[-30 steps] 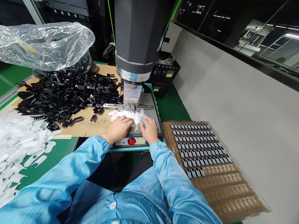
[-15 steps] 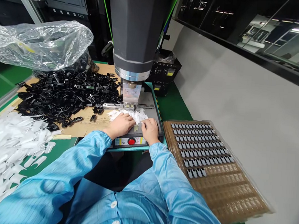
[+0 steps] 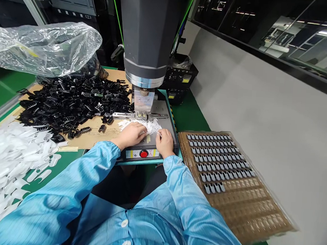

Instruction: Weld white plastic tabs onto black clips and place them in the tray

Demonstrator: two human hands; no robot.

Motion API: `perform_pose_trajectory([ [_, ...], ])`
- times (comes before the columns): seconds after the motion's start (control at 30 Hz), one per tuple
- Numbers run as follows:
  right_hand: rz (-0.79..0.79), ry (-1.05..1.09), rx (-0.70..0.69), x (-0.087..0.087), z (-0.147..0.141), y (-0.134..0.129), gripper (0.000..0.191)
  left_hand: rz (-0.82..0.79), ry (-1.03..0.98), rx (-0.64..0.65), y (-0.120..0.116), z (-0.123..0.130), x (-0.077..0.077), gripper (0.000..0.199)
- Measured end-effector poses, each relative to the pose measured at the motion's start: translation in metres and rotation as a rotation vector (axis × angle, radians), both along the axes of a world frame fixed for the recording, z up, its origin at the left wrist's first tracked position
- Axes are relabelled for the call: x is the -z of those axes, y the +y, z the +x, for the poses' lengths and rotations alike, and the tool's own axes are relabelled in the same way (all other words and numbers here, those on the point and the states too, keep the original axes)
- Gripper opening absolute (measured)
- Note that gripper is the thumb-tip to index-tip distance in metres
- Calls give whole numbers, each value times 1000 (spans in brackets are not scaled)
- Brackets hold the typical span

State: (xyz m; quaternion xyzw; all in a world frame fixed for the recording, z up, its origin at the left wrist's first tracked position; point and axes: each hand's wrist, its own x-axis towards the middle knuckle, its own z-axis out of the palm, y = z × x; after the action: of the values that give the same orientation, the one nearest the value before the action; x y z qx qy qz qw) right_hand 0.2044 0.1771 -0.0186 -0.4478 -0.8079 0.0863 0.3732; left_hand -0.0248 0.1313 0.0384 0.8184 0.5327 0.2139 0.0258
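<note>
While the right hand (image 3: 166,142) has drawn its fingers in and edged away from the left hand (image 3: 132,134), leaving a slightly wider gap, little else has moved, so the work with the slips (image 3: 152,126) appears to be at the same stage. The slips lie heaped at the foot of the press (image 3: 149,34). Both hands are loosely curled, fingertips at the heap; whether either has hold of a slip, I cannot tell.

By count: two hands, one press, one red button (image 3: 143,153) at its front and one tray (image 3: 249,212) to its right. The tray shows what look like six long rows of grey pieces (image 3: 217,187) plus four in a seventh. Left of the press are one bag (image 3: 58,50), black parts (image 3: 83,97) and white pieces (image 3: 13,163); these parts and pieces, like the slips, are too many to count
</note>
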Motion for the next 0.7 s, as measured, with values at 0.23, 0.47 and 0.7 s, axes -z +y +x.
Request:
perform_pose_trajectory([
  [0.23,5,-11,-7,-1,0,0,12,41,-83,-64,9,-10,0,18],
  [0.47,-25,-5,0,0,0,-1,15,9,-203,-80,8,-14,2,13],
  [0.7,-60,104,-8,-2,3,-2,35,14,-419,-225,-6,-31,-6,30],
])
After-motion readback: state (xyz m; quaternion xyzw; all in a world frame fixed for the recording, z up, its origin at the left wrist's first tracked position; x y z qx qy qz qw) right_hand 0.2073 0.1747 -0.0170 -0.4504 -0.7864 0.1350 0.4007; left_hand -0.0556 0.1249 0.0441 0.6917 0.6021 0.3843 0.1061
